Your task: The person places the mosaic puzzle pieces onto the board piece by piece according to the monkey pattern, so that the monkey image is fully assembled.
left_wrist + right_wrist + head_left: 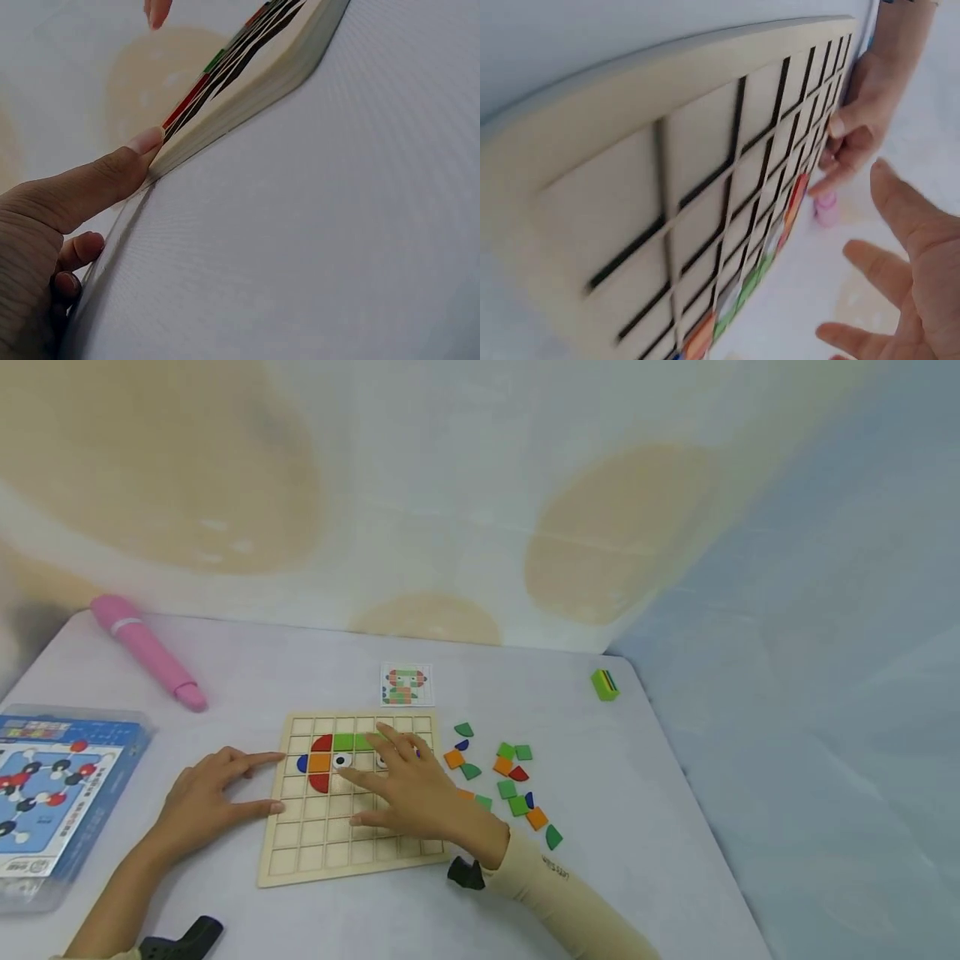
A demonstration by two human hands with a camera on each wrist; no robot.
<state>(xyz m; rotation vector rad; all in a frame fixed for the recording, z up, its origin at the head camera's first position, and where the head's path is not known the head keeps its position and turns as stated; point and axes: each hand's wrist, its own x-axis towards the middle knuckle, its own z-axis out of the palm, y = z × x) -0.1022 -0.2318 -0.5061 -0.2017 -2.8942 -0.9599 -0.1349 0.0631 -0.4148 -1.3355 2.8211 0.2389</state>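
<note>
A wooden grid board (300, 856) lies on the table, with red, orange, blue and light green pieces and round eye pieces set in its upper rows. My left hand (201, 797) rests at the board's left edge, where thumb and index finger touch the rim well apart from each other. The left wrist view shows the thumb (97, 180) against that edge. Over the right part of the board hovers my right hand (420, 793), fingers spread and holding nothing visible. It hides several cells and part of the eye piece on the right. Fingers (881, 270) look raised off the board in the right wrist view.
Loose green, orange, red and blue pieces (507, 789) are scattered right of the board. A small pattern card (407, 685) lies behind it. Farther out are a pink cylindrical object (150, 652), a blue boxed set (60, 793) and a small green block (604, 685).
</note>
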